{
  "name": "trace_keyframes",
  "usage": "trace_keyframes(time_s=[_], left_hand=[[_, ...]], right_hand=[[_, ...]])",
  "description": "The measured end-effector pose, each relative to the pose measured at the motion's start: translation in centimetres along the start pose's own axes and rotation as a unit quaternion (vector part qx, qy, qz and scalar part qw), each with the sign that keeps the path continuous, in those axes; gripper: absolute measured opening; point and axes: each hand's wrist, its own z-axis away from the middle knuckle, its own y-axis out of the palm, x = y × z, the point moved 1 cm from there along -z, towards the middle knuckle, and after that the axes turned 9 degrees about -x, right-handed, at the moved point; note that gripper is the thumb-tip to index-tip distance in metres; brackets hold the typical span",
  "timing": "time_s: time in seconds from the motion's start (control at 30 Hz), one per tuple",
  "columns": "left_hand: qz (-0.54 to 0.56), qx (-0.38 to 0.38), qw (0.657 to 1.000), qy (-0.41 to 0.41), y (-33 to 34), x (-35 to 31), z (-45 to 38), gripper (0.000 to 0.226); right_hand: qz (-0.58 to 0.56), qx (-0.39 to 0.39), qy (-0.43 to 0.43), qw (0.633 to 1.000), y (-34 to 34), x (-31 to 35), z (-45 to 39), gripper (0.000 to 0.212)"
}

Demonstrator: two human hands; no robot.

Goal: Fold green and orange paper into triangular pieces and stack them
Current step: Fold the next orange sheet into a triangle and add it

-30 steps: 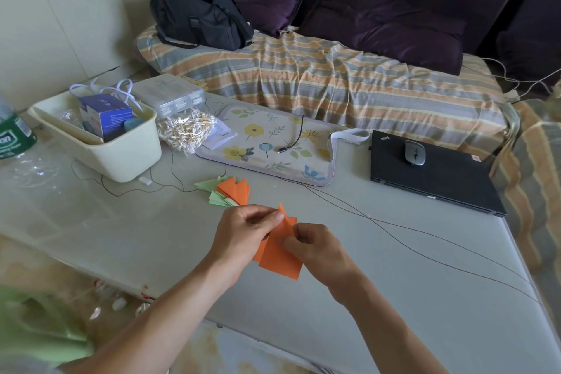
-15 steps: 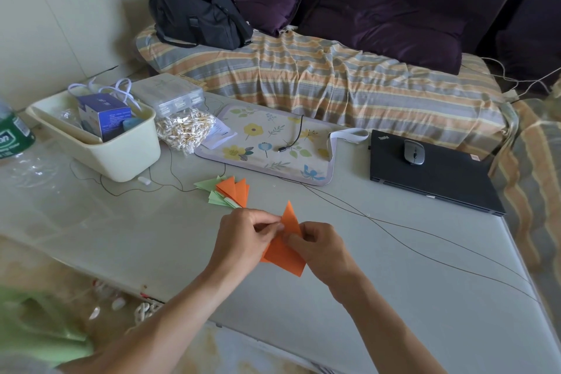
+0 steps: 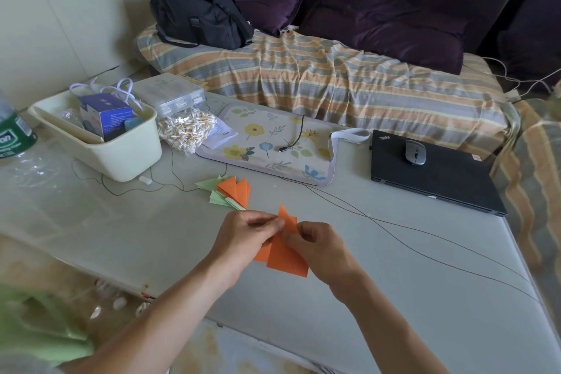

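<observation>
— Where both hands meet above the table (image 3: 394, 297), what is held?

— An orange paper (image 3: 285, 255) is pinched between them. It is gripped near its upper part by the curled fingers and thumb of the left hand (image 3: 246, 237), and by the curled fingers of the right hand (image 3: 318, 247) on the other side. A pointed tip is seen above the fingers, and a wider flat portion hangs below them, lifted clear of the tabletop.

— And the finished pieces?

— A small pile of folded pieces (image 3: 229, 193), green below and orange on top, is laid on the table just beyond the hands, near the cream tub (image 3: 121, 158).

— Can any writing be read?

— White lettering is printed on the corner of the closed black laptop (image 3: 434, 174); it appears to read "ThinkPad", though it is small. A grey mouse (image 3: 415, 152) is rested on its lid. The letters "on" are seen on the green label of a bottle (image 3: 13, 133) at the left edge. Print on the blue box (image 3: 104, 115) inside the tub is too small to be made out.
</observation>
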Motion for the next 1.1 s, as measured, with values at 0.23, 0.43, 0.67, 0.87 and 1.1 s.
trace_keyframes(time_s=[0.23,0.43,0.67,0.87,1.1], left_hand=[[0.023,-0.019,1.000,0.002,-0.13,0.29,-0.35,0.005],[0.029,-0.015,0.999,0.006,0.07,0.14,-0.28,0.007],[0.000,-0.018,1.000,0.007,0.02,0.03,-0.19,0.005],[0.004,-0.015,1.000,-0.008,0.03,0.05,-0.11,0.006],[0.006,-0.010,1.000,-0.013,0.04,0.05,-0.05,0.006]], right_hand=[[-0.020,0.006,-0.012,1.000,0.37,0.13,0.26,0.031],[-0.043,-0.040,-0.017,0.998,0.05,0.31,0.14,0.025],[-0.039,-0.036,-0.015,0.998,0.08,0.42,0.18,0.026],[-0.028,-0.034,-0.022,0.999,0.01,0.34,0.13,0.027],[-0.046,-0.047,-0.002,0.998,0.29,0.27,-0.07,0.026]])
